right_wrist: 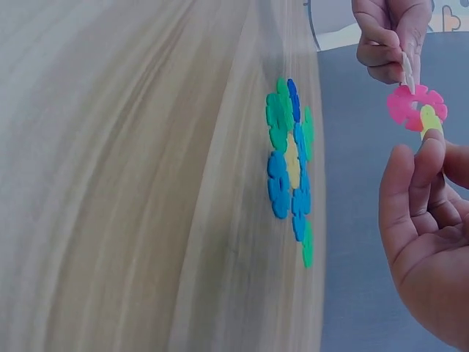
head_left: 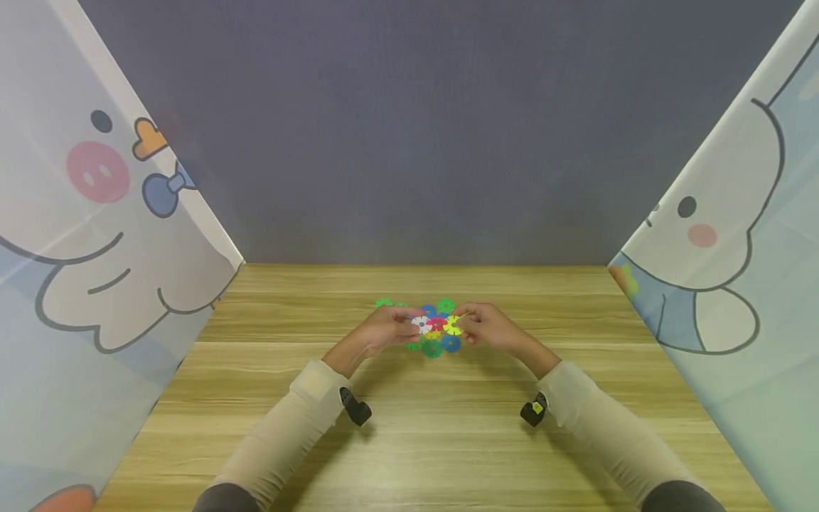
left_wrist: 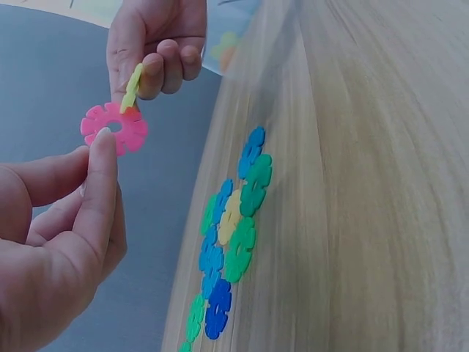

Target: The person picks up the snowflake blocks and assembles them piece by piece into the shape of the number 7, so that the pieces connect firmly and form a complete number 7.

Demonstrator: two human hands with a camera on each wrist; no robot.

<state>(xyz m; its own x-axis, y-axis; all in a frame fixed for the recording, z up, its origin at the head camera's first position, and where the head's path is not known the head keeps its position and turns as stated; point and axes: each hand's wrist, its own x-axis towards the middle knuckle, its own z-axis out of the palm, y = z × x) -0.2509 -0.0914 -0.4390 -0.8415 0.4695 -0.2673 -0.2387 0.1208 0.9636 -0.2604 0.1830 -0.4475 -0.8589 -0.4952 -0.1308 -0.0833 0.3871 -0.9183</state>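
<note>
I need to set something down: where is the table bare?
Bare table lies between the left sleeve and right sleeve, outward from each to the left sheet and right sheet, and behind the discs up to the grey panel. The middle is crowded: discs lie close together below the left hand and right hand.

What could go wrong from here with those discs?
Uneven pull between the left grip and right grip could pop the pink disc off the white disc or yellow disc; it seems to hang only from those two. If dropped, it may knock the green discs and blue discs on the table askew.
</note>
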